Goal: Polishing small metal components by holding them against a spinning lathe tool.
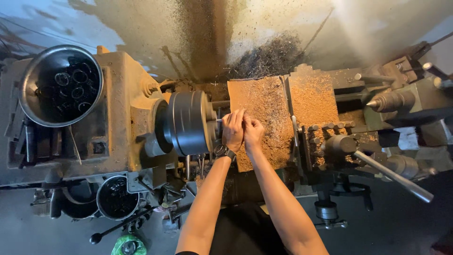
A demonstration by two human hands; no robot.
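Both hands at the lathe chuck

Left hand and right hand pressed together beside the chuck — grip unclear; shavings-covered carriage, tailstock, a bowl of rings around.

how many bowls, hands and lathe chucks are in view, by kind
metal bowls: 2, a large one on top of the machine and a smaller one lower down
hands: 2, the left hand and the right hand, together at the chuck
lathe chucks: 1
total: 5

Both hands, left and right, closed, pressed together, forearms outstretched.
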